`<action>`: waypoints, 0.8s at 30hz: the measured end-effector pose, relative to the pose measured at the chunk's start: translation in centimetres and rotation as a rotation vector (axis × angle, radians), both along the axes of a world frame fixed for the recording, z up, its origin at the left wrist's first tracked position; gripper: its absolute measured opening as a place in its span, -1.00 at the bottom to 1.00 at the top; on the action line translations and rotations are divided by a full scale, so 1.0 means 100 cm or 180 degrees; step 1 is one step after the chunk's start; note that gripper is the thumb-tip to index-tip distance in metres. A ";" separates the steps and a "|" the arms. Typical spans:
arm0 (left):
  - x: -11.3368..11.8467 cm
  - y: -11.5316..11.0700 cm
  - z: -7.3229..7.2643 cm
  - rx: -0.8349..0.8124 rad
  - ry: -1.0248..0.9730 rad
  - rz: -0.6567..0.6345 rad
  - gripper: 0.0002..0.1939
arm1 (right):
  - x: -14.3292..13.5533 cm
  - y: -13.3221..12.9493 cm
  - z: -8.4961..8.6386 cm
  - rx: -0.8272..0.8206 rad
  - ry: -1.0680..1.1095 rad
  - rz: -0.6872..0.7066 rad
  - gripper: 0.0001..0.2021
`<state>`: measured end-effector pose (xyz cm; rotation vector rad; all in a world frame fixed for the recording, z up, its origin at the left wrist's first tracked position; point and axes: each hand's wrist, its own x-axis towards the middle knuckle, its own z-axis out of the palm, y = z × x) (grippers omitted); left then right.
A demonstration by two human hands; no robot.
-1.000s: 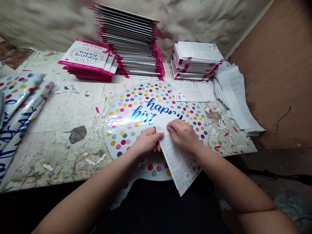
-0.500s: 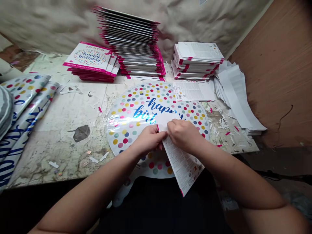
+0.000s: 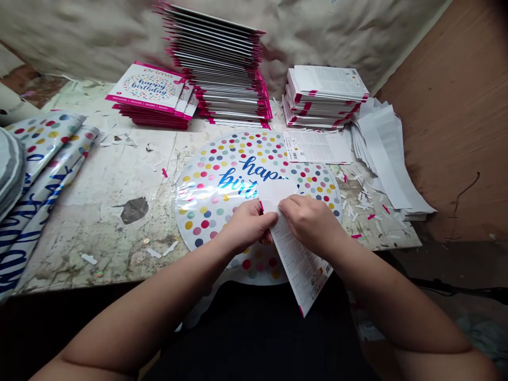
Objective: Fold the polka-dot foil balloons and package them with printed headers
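A white printed card sleeve (image 3: 299, 264) with pink corners slants over the front of a round dotted "happy birthday" foil balloon (image 3: 206, 174) lying flat. My left hand (image 3: 254, 222) pinches the sleeve's left edge between thumb and fingers. Closed on its upper part is my right hand (image 3: 307, 217), whose fingertips press the card beside my left thumb. Another printed card (image 3: 317, 147) lies flat over the balloon's upper right edge.
Behind stand a tall stack of folded cards (image 3: 222, 63), a lower pink-edged pile (image 3: 146, 92) and a white card stack (image 3: 325, 98). Loose white sheets (image 3: 387, 153) lie right, folded dotted foils (image 3: 43, 164) left. Paper scraps litter the worn table (image 3: 99, 211).
Both hands and the card sleeve have shifted slightly right in the view. The camera view has also moved a little. Both hands keep their grip.
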<state>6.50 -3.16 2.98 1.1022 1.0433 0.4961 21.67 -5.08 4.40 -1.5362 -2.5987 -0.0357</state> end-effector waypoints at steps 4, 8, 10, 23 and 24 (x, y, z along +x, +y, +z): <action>0.001 0.006 -0.001 -0.0111 0.0075 0.0119 -0.71 | -0.006 0.003 0.000 0.0364 -0.0194 0.0003 -0.77; -0.010 0.014 -0.005 -0.0237 -0.0005 0.0508 -0.70 | 0.033 0.005 0.015 0.0632 0.0269 -0.0643 -0.83; -0.022 0.007 -0.006 -0.0391 -0.0116 0.1051 -0.76 | 0.076 -0.004 0.026 0.0482 0.0335 -0.1093 -0.88; -0.057 0.024 0.003 0.2727 0.0985 -0.1366 -0.62 | 0.019 -0.017 -0.003 -0.0775 0.0340 -0.0723 -0.56; -0.057 0.027 -0.004 0.3101 0.1108 -0.1776 -0.56 | 0.008 -0.015 -0.009 -0.0974 0.0255 -0.0692 -0.41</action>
